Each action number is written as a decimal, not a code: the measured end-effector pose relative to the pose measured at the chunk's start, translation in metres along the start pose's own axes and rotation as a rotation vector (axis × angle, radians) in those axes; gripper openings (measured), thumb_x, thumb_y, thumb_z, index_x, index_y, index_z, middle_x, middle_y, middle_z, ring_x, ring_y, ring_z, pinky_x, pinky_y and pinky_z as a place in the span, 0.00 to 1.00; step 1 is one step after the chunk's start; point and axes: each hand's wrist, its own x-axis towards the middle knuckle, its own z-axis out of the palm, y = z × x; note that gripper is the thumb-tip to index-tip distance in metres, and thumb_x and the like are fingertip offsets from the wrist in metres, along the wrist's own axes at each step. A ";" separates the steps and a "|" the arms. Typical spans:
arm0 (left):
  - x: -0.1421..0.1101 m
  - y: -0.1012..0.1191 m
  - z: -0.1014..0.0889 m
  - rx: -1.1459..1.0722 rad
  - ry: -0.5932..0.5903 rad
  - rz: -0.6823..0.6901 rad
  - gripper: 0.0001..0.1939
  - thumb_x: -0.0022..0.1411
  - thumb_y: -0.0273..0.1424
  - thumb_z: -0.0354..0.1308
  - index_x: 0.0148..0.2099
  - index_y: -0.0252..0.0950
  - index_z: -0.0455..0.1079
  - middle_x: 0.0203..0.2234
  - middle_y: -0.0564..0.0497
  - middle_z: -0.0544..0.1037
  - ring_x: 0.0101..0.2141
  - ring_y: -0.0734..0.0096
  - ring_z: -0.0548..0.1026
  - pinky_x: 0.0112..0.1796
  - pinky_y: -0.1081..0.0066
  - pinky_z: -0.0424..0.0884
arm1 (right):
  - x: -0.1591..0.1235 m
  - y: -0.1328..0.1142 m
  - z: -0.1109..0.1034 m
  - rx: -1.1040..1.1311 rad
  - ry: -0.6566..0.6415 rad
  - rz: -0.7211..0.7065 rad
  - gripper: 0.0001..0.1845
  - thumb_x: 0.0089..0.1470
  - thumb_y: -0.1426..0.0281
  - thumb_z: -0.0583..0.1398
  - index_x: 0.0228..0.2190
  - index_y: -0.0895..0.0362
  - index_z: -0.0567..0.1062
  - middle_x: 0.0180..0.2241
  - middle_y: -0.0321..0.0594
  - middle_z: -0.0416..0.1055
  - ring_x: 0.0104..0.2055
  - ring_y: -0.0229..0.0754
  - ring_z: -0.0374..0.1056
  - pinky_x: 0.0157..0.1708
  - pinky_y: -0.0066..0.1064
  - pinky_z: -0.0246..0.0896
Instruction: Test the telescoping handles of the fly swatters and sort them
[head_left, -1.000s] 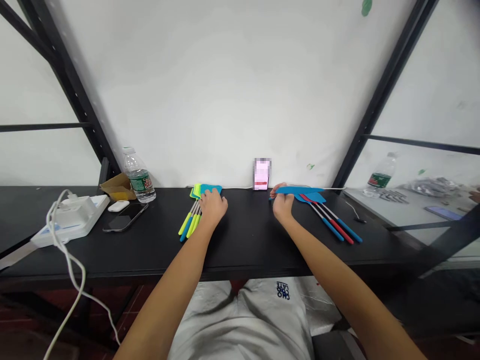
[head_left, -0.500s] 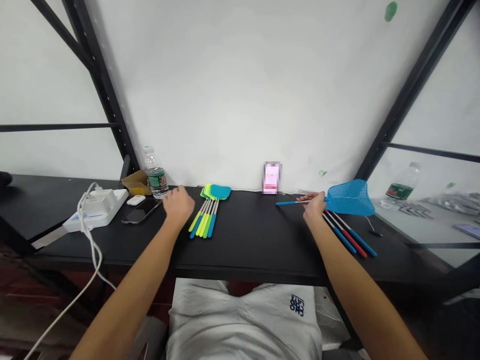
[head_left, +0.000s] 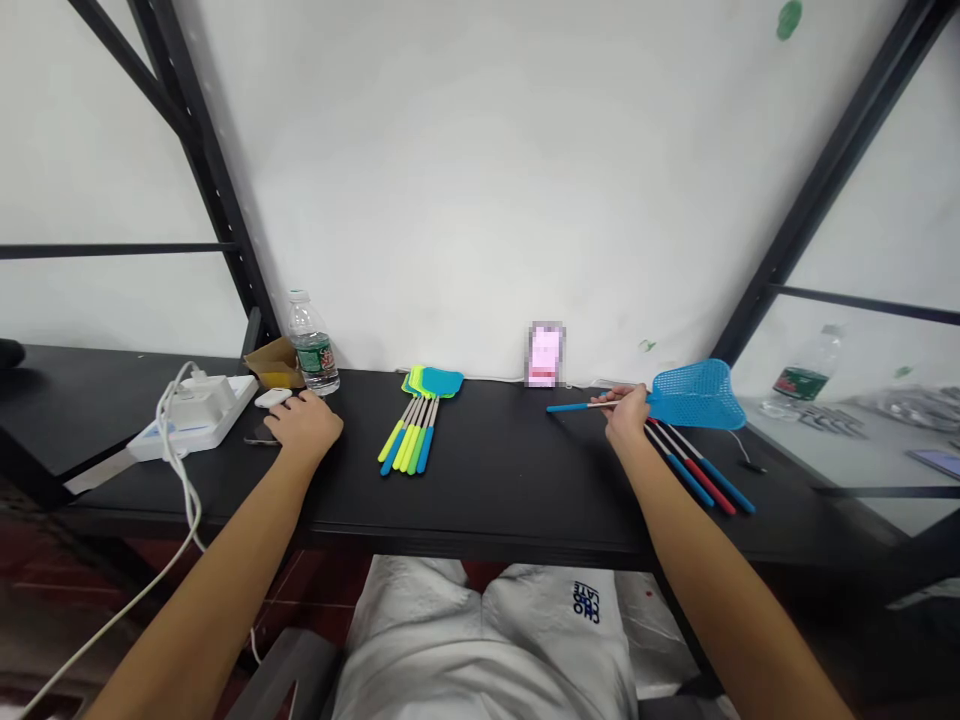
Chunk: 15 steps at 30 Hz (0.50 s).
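Observation:
My right hand (head_left: 627,412) grips a blue fly swatter (head_left: 697,392) by its metal shaft, the mesh head to the right and the blue handle pointing left. Under and beside that hand lie fly swatters with blue and red handles (head_left: 711,484); the held swatter hides their heads. My left hand (head_left: 306,428) rests over a dark smartphone (head_left: 258,436), covering most of it, with its fingers stretched out beside a small white case (head_left: 273,397). Between the hands, several fly swatters (head_left: 442,382) lie fanned out, with yellow, green and blue handles.
A water bottle (head_left: 316,360) and an open cardboard box (head_left: 274,362) stand at the back left. Nearer the left side is a white power strip (head_left: 217,425) with a looped cable. A phone with a lit, blurred screen (head_left: 544,355) leans against the wall on the black table (head_left: 510,480).
My left hand has moved left, from beside the fanned fly swatters to over the dark smartphone. My right hand keeps hold of the blue fly swatter, almost in place.

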 end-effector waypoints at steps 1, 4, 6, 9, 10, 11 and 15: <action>-0.001 0.004 -0.002 0.017 0.015 0.011 0.31 0.59 0.41 0.50 0.55 0.17 0.65 0.52 0.14 0.65 0.57 0.25 0.60 0.49 0.42 0.57 | -0.002 -0.001 0.001 0.006 -0.003 0.007 0.21 0.65 0.60 0.43 0.24 0.54 0.62 0.14 0.31 0.60 0.15 0.35 0.64 0.21 0.29 0.71; -0.009 0.030 -0.007 0.048 0.063 0.135 0.25 0.62 0.36 0.47 0.54 0.21 0.64 0.52 0.21 0.67 0.56 0.32 0.62 0.50 0.46 0.58 | -0.010 -0.001 0.006 0.008 -0.052 0.039 0.21 0.65 0.60 0.44 0.24 0.55 0.63 0.14 0.31 0.61 0.15 0.35 0.64 0.23 0.31 0.72; -0.020 0.063 -0.011 0.074 0.048 0.266 0.22 0.63 0.36 0.47 0.52 0.23 0.65 0.50 0.26 0.69 0.53 0.38 0.65 0.50 0.50 0.61 | -0.018 0.003 0.012 -0.001 -0.116 0.071 0.22 0.66 0.59 0.44 0.24 0.55 0.63 0.14 0.32 0.62 0.16 0.36 0.65 0.24 0.32 0.73; -0.050 0.128 -0.014 0.009 -0.097 0.482 0.19 0.65 0.40 0.47 0.49 0.31 0.65 0.45 0.35 0.72 0.49 0.49 0.69 0.48 0.56 0.64 | -0.033 0.014 0.019 -0.052 -0.255 0.114 0.23 0.65 0.59 0.45 0.23 0.56 0.64 0.15 0.34 0.64 0.19 0.39 0.69 0.25 0.34 0.73; -0.062 0.150 -0.014 -0.035 -0.135 0.572 0.19 0.65 0.41 0.47 0.49 0.32 0.65 0.45 0.37 0.72 0.48 0.51 0.69 0.48 0.58 0.65 | -0.038 0.018 0.020 -0.085 -0.299 0.129 0.22 0.65 0.59 0.46 0.23 0.56 0.65 0.16 0.35 0.65 0.20 0.40 0.70 0.25 0.34 0.73; -0.076 0.171 -0.013 -0.080 -0.157 0.652 0.19 0.65 0.42 0.48 0.50 0.33 0.64 0.46 0.38 0.72 0.49 0.52 0.69 0.48 0.58 0.65 | -0.042 0.023 0.021 -0.119 -0.342 0.143 0.22 0.64 0.58 0.47 0.23 0.56 0.65 0.16 0.36 0.66 0.20 0.41 0.70 0.23 0.34 0.72; -0.124 0.232 -0.001 -0.196 -0.307 0.856 0.21 0.62 0.42 0.54 0.51 0.34 0.62 0.48 0.39 0.71 0.49 0.52 0.70 0.48 0.59 0.66 | -0.050 0.037 0.021 -0.257 -0.492 0.209 0.21 0.62 0.57 0.50 0.23 0.57 0.67 0.16 0.38 0.68 0.17 0.40 0.68 0.17 0.29 0.65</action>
